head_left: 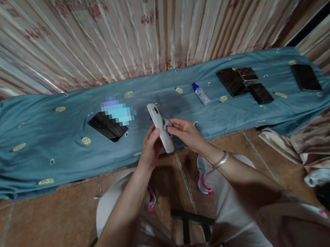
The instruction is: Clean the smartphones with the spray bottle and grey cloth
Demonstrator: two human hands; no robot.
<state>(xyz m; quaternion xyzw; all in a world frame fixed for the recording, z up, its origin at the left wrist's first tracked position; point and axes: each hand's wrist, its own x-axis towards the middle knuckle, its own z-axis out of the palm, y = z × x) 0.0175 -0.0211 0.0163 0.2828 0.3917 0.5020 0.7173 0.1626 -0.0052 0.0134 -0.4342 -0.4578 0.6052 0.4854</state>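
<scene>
My left hand [150, 146] is closed on the lower part of a white smartphone [156, 118], which stands tilted on edge above the cloth, its camera end pointing away from me. My right hand [186, 131] pinches a small grey piece [166, 123], apparently a wiping cloth, against the phone's back. To the left lies a dark-screened tablet or large phone [107, 127], beside a blurred-out light blue patch. A clear bottle [201, 94] with a blue cap lies to the right of my hands.
A blue-green cloth [44, 139] with yellow pineapple prints covers the long, low table. Farther right lie a black flat device [230, 82], a brown patterned case [247, 74], a small black case [261, 93] and another dark device [306, 77]. Striped curtains [136, 27] hang behind.
</scene>
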